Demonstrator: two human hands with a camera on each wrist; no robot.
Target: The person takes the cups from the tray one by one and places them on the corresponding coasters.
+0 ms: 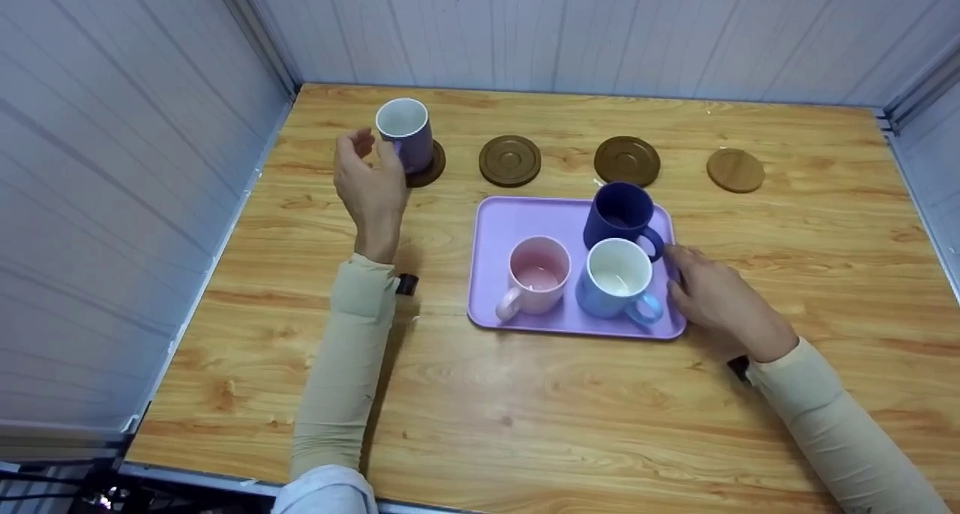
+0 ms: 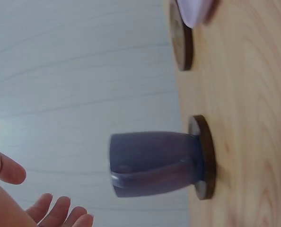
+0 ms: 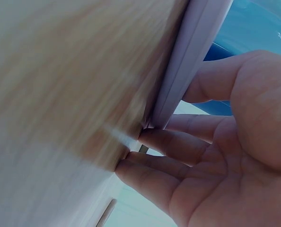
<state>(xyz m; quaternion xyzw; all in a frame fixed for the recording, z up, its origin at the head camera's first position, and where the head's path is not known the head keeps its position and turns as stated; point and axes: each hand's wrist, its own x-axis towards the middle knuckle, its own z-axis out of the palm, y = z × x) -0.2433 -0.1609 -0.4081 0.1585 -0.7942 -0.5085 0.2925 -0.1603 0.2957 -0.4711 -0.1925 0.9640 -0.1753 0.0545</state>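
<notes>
A purple mug (image 1: 416, 145) with a pale inside stands upright on a dark round coaster (image 1: 439, 170) at the back left. Beside its handle is my left hand (image 1: 371, 187), its fingers loosely bent; the left wrist view shows a gap between fingers and mug. My right hand (image 1: 716, 296) holds the right edge of a lilac tray (image 1: 506, 217), thumb over the rim and other fingers low along the outside, some touching the table. On the tray stand a pink mug (image 1: 536, 300), a light blue mug (image 1: 600, 300) and a dark blue mug (image 1: 596, 232).
Behind the tray lie two dark coasters, a left one (image 1: 510, 161) and a right one (image 1: 627, 161), and a lighter wooden coaster (image 1: 736, 170) farther right. Pale panelled walls (image 1: 570, 34) bound the wooden table (image 1: 525, 416) at the back and sides.
</notes>
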